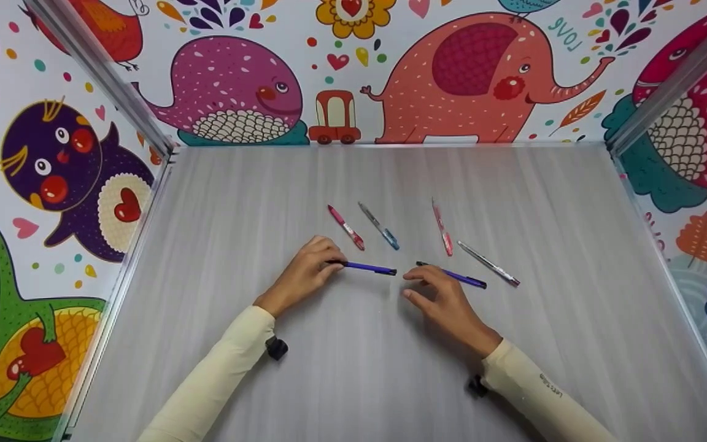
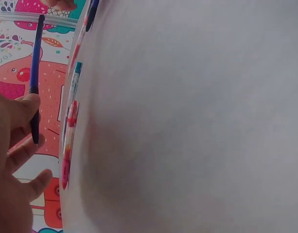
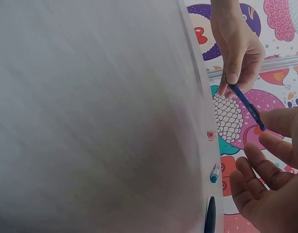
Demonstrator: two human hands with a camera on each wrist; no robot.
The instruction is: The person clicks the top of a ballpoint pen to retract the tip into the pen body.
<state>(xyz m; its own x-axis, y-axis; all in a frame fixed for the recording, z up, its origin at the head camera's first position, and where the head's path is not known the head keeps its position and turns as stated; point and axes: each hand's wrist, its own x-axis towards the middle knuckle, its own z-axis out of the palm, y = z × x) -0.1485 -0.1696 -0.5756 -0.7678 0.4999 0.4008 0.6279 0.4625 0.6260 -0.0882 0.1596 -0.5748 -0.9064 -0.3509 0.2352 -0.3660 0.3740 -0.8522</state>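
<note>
My left hand (image 1: 304,273) pinches one end of a blue pen (image 1: 369,268) between thumb and fingers, above the table. The pen's free black end points toward my right hand (image 1: 448,304). In the right wrist view, the right thumb and index finger (image 3: 280,150) are spread beside that end; the head view shows a small gap. Another blue pen (image 1: 467,279) lies on the table just beyond the right hand, which partly covers it. The left wrist view shows the held pen (image 2: 35,68) off the tabletop.
Farther back on the table (image 1: 329,362) lie a pink pen (image 1: 346,228), a clear pen with a teal end (image 1: 379,226), a red pen (image 1: 442,228) and a clear pen with a dark red end (image 1: 488,263). Cartoon-printed walls (image 1: 452,80) and metal rails border the table.
</note>
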